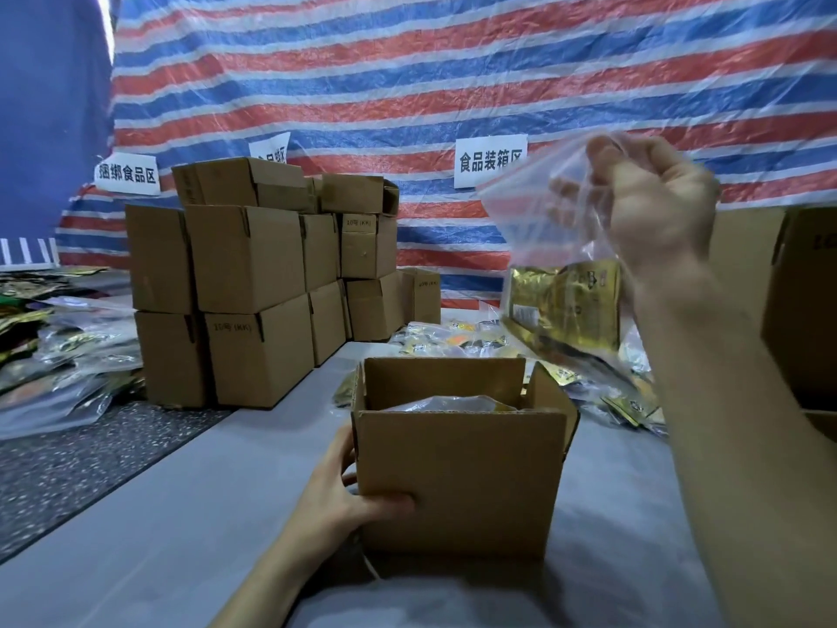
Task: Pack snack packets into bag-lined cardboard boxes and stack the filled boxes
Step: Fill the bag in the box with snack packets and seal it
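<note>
An open cardboard box [457, 482] stands on the grey floor mat in front of me, flaps up, with a bagged packet lying inside. My left hand [337, 496] grips its left front corner, thumb across the front face. My right hand [643, 206] is raised to the upper right and pinches the top of a clear plastic bag [534, 206]. The bag hangs above and to the right of the box. Gold snack packets [566, 305] sit in its bottom.
A stack of closed cardboard boxes [253, 283] stands at the back left. Loose bagged packets [59, 355] lie at the far left, and more packets [453, 339] are scattered behind the open box. Another box [801, 305] is at the right edge. A striped tarp hangs behind.
</note>
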Demonstrator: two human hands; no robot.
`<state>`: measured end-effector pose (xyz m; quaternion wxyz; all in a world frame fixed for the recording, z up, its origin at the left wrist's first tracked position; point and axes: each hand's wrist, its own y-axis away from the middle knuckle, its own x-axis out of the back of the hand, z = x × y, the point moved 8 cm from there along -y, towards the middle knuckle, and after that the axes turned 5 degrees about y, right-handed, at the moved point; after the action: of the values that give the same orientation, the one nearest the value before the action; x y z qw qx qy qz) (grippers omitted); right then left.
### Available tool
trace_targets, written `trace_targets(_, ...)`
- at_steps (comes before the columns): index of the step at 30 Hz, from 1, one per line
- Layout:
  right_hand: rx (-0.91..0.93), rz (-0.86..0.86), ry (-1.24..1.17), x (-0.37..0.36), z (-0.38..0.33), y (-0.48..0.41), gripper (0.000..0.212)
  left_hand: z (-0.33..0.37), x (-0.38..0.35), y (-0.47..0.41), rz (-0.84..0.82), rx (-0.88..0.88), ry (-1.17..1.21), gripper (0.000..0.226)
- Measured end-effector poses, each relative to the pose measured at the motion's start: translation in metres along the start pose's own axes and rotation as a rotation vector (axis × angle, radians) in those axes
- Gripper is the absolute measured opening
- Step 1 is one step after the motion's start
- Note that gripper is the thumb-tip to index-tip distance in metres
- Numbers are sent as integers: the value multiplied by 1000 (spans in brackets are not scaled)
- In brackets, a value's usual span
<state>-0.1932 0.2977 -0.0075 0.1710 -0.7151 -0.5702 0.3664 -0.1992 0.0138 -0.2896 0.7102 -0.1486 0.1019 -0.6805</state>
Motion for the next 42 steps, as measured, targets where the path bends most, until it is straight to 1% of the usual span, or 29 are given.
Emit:
trace_targets(4,-46,-155,-57,-34,-16,-8,4,2,-2,0,-17,15,14,107)
trace_targets(8,-124,-263,-91,-59,-7,-10,19,5,-4,0,-17,28,25,110)
trace_targets(10,-179,-320,-81,-72,6,-9,20,7,-5,0,-16,28,28,113)
trace_targets(14,-262,-337,22,-81,36,-8,23,9,-5,1,-23,19,25,108)
trace_targets(17,-244,-322,125,-78,46,-11,15,9,-6,2,-20,27,41,107)
trace_targets(20,-214,-297,143,-72,45,-16,15,10,-5,2,-5,24,48,108)
trace_targets(23,-171,-320,150,-73,38,-18,8,11,-5,2,-8,16,48,104)
trace_targets(27,-97,-365,179,-81,34,-17,9,11,-5,3,-11,19,43,101)
trace_targets(30,-72,-463,257,-91,42,-7,5,11,-5,2,-9,12,35,100)
trace_targets(32,-82,-600,302,-98,51,5,3,10,-5,2,-9,9,26,100)
trace_targets(35,-89,-794,407,-104,61,23,16,9,-4,2,-11,11,6,100)
trace_targets(37,-98,-871,437,-106,64,34,18,8,-4,1,-8,20,8,102)
trace_targets(40,-121,-902,464,-98,66,41,21,9,-4,0,-7,14,-3,103)
trace_targets(42,-140,-856,501,-81,67,42,23,9,-4,1,-9,9,0,103)
